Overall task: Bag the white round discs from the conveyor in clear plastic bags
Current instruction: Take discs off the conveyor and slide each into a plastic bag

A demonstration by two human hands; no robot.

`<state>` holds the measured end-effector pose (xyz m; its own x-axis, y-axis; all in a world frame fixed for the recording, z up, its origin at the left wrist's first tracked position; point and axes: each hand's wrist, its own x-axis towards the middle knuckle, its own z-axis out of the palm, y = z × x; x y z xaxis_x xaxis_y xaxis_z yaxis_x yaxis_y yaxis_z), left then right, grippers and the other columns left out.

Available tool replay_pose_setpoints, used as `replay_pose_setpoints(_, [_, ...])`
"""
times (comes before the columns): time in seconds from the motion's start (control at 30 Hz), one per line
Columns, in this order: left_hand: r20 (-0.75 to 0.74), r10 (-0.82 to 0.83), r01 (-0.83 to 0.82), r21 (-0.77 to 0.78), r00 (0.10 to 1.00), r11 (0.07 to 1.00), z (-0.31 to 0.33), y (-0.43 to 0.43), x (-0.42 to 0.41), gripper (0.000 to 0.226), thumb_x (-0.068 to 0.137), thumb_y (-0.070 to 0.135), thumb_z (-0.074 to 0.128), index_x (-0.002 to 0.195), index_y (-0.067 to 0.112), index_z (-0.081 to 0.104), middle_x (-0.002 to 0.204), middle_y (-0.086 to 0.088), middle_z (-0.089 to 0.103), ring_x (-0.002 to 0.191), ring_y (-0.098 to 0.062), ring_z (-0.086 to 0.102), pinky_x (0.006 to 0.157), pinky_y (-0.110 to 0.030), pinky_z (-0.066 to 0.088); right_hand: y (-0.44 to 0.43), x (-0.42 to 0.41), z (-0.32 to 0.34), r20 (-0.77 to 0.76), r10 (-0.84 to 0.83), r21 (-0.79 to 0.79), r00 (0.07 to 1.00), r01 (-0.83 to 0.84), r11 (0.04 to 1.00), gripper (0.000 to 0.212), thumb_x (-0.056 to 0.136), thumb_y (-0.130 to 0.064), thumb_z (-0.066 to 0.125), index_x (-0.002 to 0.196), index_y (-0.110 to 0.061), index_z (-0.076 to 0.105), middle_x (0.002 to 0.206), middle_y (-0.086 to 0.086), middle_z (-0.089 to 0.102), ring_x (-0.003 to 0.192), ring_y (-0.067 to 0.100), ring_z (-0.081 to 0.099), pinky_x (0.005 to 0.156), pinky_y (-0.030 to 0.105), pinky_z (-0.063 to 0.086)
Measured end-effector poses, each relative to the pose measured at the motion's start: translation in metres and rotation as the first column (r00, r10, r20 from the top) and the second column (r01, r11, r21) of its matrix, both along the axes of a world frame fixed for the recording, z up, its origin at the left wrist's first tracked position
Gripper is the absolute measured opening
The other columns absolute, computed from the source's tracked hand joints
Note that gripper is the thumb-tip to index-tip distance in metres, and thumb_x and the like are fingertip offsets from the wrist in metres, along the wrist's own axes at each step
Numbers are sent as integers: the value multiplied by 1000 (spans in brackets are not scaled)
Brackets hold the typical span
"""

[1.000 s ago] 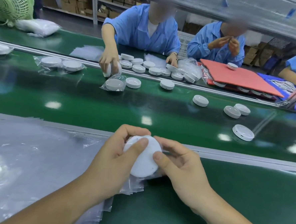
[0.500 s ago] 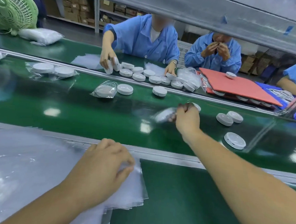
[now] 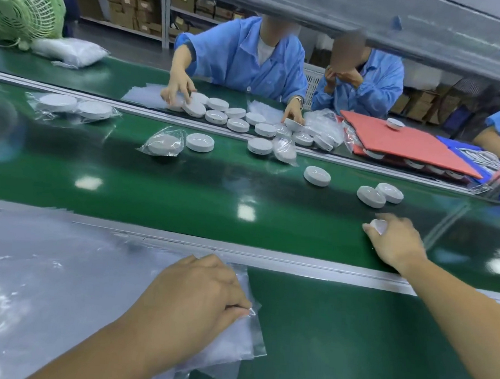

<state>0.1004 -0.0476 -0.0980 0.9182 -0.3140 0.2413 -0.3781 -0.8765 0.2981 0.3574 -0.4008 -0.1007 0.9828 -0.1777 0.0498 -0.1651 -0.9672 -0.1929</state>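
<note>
1. Left hand [image 3: 195,297] sits low in the middle of the frame, fingers curled and pinching the edge of the top clear plastic bag [image 3: 242,344] on the stack.
2. Right hand [image 3: 395,242] is out at the right on the green conveyor [image 3: 184,191], closed over a white disc [image 3: 377,226] that's mostly hidden, only a bit peeking out.
3. Just above it: two loose discs [image 3: 371,196] touching, another [image 3: 317,176] to their left.
4. Bagged discs [image 3: 160,145] lie upper left of centre.
</note>
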Motion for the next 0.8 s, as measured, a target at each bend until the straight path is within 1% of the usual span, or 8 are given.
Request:
replay_pose_setpoints(0.13, [14, -4, 6, -94, 1000, 996, 8, -6, -3, 27, 98, 55, 48, 102, 42, 72, 99, 28, 66, 99, 3, 52, 89, -27, 46, 8, -23, 12, 156, 67, 185, 986, -95, 978, 42, 102, -40, 52, 137, -16, 58, 132, 19, 58, 109, 39, 57, 92, 44, 48])
replay_pose_setpoints(0.2, [-32, -7, 2, -176, 999, 984, 10, -7, -5, 32, 97, 59, 43, 103, 42, 69, 99, 29, 62, 99, 6, 50, 86, -21, 46, 27, -43, 22, 249, 38, 437, 968, -147, 888, 29, 103, -31, 47, 125, -19, 63, 122, 15, 64, 88, 32, 63, 71, 41, 54])
replay_pose_setpoints(0.3, [-110, -42, 12, -254, 993, 967, 11, -7, -7, 38, 91, 66, 41, 105, 43, 68, 98, 28, 60, 98, 7, 54, 83, -17, 47, 66, -90, 32, 127, -38, 915, 991, -102, 390, 13, 103, -19, 53, 108, -19, 65, 115, 12, 64, 72, 28, 72, 53, 34, 59])
replay_pose_setpoints(0.37, [-132, -49, 16, -244, 990, 970, 10, -8, -7, 40, 89, 69, 45, 108, 43, 70, 101, 28, 61, 100, 7, 54, 87, -18, 46, 87, -124, 32, -1, 26, 995, 1000, -2, 97, 11, 99, -16, 57, 105, -13, 66, 108, 13, 66, 75, 30, 70, 54, 34, 56])
replay_pose_setpoints(0.4, [-137, -52, 21, -218, 989, 976, 8, -8, -7, 40, 89, 68, 48, 110, 43, 71, 104, 28, 61, 102, 8, 53, 90, -18, 45, 94, -140, 30, -19, 85, 999, 996, 15, 42, 15, 96, -16, 58, 103, -11, 71, 103, 13, 69, 75, 30, 69, 54, 35, 55])
replay_pose_setpoints(0.5, [-128, -89, 73, -123, 988, 990, 3, -11, -8, 35, 93, 62, 53, 112, 41, 73, 114, 28, 61, 111, 11, 43, 97, -16, 40, 108, -177, 25, 43, 214, 991, 976, -69, 114, 29, 81, -25, 56, 98, -22, 79, 94, 4, 74, 71, 27, 70, 58, 37, 56])
replay_pose_setpoints(0.63, [-89, -111, 105, -70, 990, 992, 1, -14, -10, 33, 98, 50, 48, 115, 36, 72, 118, 25, 63, 114, 6, 46, 97, -18, 44, 114, -191, 9, 99, 135, 967, 986, -127, 220, 38, 71, -34, 54, 101, -32, 77, 100, -12, 71, 95, 20, 64, 76, 38, 52])
replay_pose_setpoints(0.8, [-137, -117, 94, -161, 984, 982, 5, -15, -12, 36, 93, 32, 49, 125, 49, 54, 116, 34, 57, 112, 16, 46, 93, -9, 41, 114, -192, 6, 70, 80, 988, 994, -80, 129, 36, 70, -32, 55, 98, -31, 79, 96, -11, 71, 81, 9, 64, 59, 22, 52])
